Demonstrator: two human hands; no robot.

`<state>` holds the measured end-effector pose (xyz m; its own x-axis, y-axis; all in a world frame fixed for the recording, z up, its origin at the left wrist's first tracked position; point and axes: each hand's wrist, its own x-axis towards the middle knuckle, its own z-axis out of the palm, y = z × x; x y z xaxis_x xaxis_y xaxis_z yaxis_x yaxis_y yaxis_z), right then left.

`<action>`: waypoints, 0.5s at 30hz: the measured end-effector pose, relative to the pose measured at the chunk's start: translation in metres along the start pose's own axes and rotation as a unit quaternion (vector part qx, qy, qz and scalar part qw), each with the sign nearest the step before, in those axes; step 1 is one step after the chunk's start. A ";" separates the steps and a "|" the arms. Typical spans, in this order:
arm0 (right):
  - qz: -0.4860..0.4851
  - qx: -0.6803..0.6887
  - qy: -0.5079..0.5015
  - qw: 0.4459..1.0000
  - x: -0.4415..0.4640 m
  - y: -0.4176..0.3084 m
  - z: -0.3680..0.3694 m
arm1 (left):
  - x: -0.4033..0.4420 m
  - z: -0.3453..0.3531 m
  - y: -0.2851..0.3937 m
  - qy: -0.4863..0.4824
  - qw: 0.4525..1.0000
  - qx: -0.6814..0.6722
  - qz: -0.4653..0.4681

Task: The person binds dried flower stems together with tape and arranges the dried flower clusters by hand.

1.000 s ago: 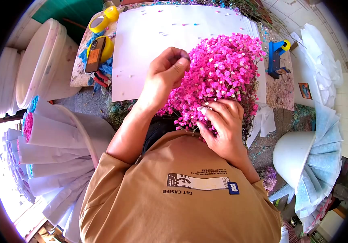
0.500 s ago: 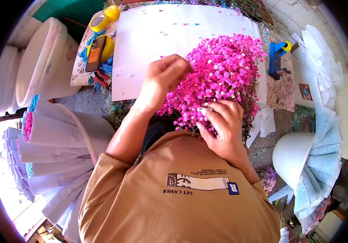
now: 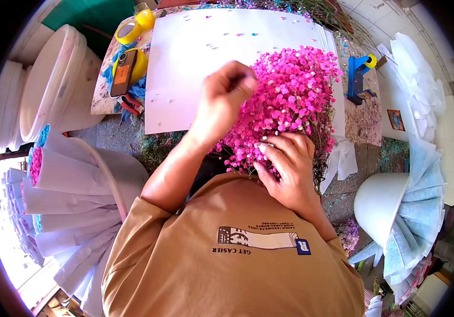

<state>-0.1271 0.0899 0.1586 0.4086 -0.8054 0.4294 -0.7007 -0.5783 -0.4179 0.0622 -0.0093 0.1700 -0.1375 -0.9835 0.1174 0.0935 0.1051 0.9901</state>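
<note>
A large bunch of bright pink baby's breath (image 3: 295, 87) with a few pale blossoms lies against my front, at the near edge of the table. My right hand (image 3: 290, 166) grips its lower near side, with the fingers bent into the blossoms and the thumb below them. At the bunch's left side, my left hand (image 3: 224, 98) is raised with its fingers curled and the thumb pressed in. Whatever those fingers may hold is too small to make out. Behind the flowers are white paper sheets (image 3: 185, 68), with loose blossoms scattered on them.
A phone (image 3: 124, 74), yellow tape rolls (image 3: 128, 33) and red-handled pliers (image 3: 130, 105) lie at the table's left. A blue tape dispenser (image 3: 355, 79) stands right. White-wrapped bunches (image 3: 68, 164) fill the left side; a white bucket (image 3: 377, 198) with pale blue wrapping stands right.
My left hand has risen slightly and moved right, its thumb now turned toward the flowers. My right hand stays on the bunch, nearly unmoved. The view has shifted a little.
</note>
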 end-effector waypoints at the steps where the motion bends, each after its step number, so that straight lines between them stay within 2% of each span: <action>1: 0.001 0.003 -0.001 1.000 0.000 0.000 0.000 | 0.004 -0.005 0.000 0.017 0.982 -0.161 -0.100; 3: 0.001 0.004 -0.002 1.000 0.000 0.000 0.000 | 0.010 -0.008 0.004 0.002 0.977 -0.180 -0.118; 5: -0.002 0.007 -0.004 1.000 0.001 0.000 0.000 | 0.015 -0.001 0.011 -0.033 0.994 0.010 -0.099; 6: -0.002 0.005 -0.006 1.000 0.001 0.000 0.001 | 0.018 0.003 -0.001 -0.064 0.994 0.091 0.001; 9: -0.002 0.004 -0.005 1.000 0.001 0.001 0.001 | 0.023 0.002 -0.012 -0.080 0.990 0.116 0.012; 11: 0.002 0.003 -0.001 1.000 0.001 0.001 0.000 | 0.026 0.001 -0.016 -0.055 0.995 0.079 0.018; 13: 0.005 0.008 -0.008 1.000 0.001 0.002 -0.001 | 0.026 -0.013 -0.009 -0.069 0.977 -0.181 -0.084; 14: 0.006 0.008 -0.007 1.000 0.001 0.002 -0.001 | 0.024 -0.020 0.001 -0.109 0.965 -0.210 -0.109; 15: 0.004 0.007 -0.006 1.000 0.001 0.003 -0.001 | 0.021 -0.014 0.006 -0.109 0.965 -0.210 -0.109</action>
<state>-0.1289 0.0873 0.1587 0.4108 -0.8113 0.4160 -0.6955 -0.5739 -0.4324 0.0739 -0.0320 0.1768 -0.3998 -0.9160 -0.0318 0.4241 -0.2156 0.8796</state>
